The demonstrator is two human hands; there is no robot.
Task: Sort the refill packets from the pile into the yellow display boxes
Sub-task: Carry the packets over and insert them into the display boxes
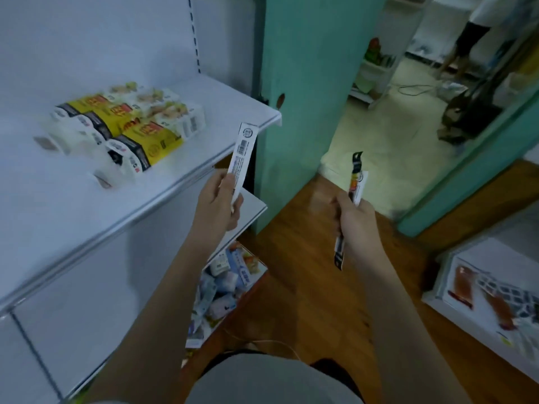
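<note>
A long white refill packet (pixel 243 153) with a barcode is pinched near its bottom end by the left hand (pixel 217 204), thumb and fingers (pixel 226 182) curled around it, and it's held upright just off the front edge of the white shelf (pixel 87 205). A second, darker packet (pixel 351 199) is gripped around its middle by the right hand (pixel 354 221), fingers closed on it, both ends sticking out above and below the fist, out over the wooden floor (pixel 306 287). The yellow display boxes (pixel 125 123) are sat further back on the shelf, well apart from both hands, pretty blurred. A heap of mixed packets (pixel 221 290) is seen lower down, beneath the shelf by the left forearm.
</note>
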